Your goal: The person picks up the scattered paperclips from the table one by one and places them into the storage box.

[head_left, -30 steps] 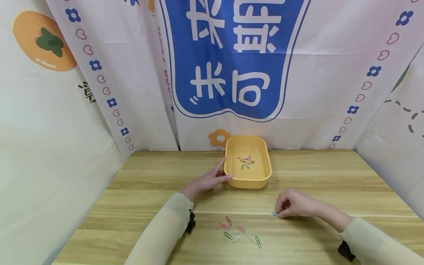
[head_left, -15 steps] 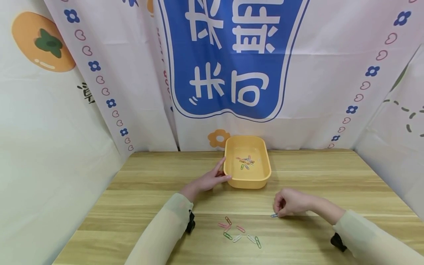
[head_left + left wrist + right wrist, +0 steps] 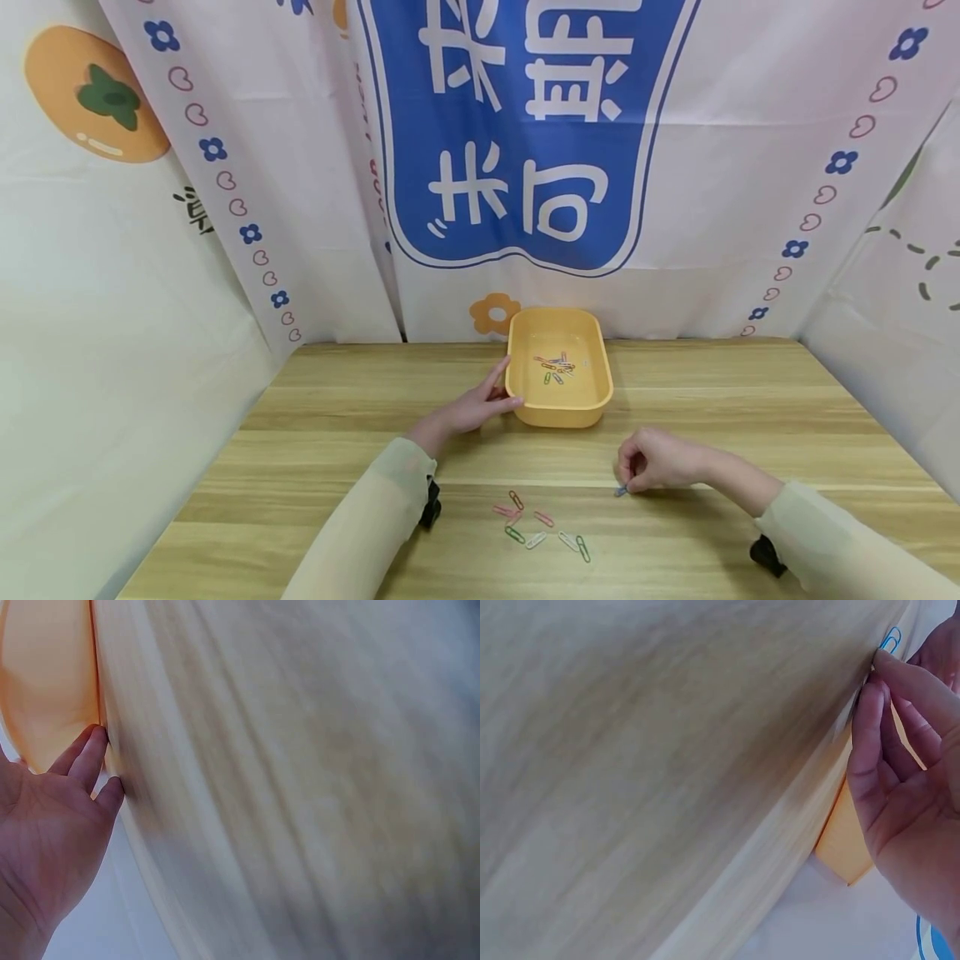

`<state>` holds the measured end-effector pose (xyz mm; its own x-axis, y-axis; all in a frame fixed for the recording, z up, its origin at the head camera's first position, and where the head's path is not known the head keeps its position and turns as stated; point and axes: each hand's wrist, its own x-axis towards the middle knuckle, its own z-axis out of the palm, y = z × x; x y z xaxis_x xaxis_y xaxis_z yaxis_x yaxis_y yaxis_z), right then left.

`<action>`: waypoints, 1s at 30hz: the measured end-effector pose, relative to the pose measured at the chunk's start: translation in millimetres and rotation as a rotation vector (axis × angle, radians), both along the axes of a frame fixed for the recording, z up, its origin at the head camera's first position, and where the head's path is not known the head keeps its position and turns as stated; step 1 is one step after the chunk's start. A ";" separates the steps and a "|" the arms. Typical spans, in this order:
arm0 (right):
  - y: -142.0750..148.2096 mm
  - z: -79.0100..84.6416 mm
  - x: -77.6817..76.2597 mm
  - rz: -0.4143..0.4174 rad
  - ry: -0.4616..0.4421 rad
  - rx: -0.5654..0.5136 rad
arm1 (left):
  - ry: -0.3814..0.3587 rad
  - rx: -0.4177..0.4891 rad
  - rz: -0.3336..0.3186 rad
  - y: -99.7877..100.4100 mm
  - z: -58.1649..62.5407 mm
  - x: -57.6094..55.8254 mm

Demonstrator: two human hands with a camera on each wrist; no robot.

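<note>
In the head view, my right hand [image 3: 663,460] pinches a blue paper clip [image 3: 621,492] between thumb and fingertips, low at the tabletop. The right wrist view shows the clip's looped end [image 3: 892,637] sticking out past the thumb tip. My left hand [image 3: 476,407] lies at the left side of a yellow plastic bin [image 3: 561,417], its thumb along the front rim and its fingers spread against the wall. Fairly straight fingers [image 3: 88,757] touch the bin's edge in the left wrist view. Several coloured paper clips [image 3: 555,367] lie inside the bin.
Loose paper clips lie on the wooden table [image 3: 315,467] between the forearms, among them a red one [image 3: 517,500], a pink one [image 3: 544,519] and a green one [image 3: 583,548]. Behind the bin hangs a printed white cloth [image 3: 690,275], with more cloth at both sides.
My right hand has shifted slightly left with the blue paper clip, which has turned to point more toward the front. The left hand and the bin stay put.
</note>
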<state>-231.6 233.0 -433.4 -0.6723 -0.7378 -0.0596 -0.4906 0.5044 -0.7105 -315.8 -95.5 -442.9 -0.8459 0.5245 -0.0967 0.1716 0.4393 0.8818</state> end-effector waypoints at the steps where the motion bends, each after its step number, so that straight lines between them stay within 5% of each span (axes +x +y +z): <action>1: -0.1 0.1 -0.1 -0.002 -0.001 0.000 | 0.000 0.002 -0.002 0.0 0.0 0.0; 22: 4.2 -3.2 -1.3 0.029 -0.072 -0.088 | -0.008 0.020 -0.022 1.0 -0.1 0.6; 30: 3.0 11.5 -5.0 0.016 -0.020 -0.096 | -0.003 0.003 -0.013 -0.3 0.2 -0.1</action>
<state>-236.6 236.0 -421.9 -0.6595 -0.7517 -0.0018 -0.4833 0.4259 -0.7649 -315.9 -95.8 -442.7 -0.8387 0.5358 -0.0973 0.1748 0.4341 0.8837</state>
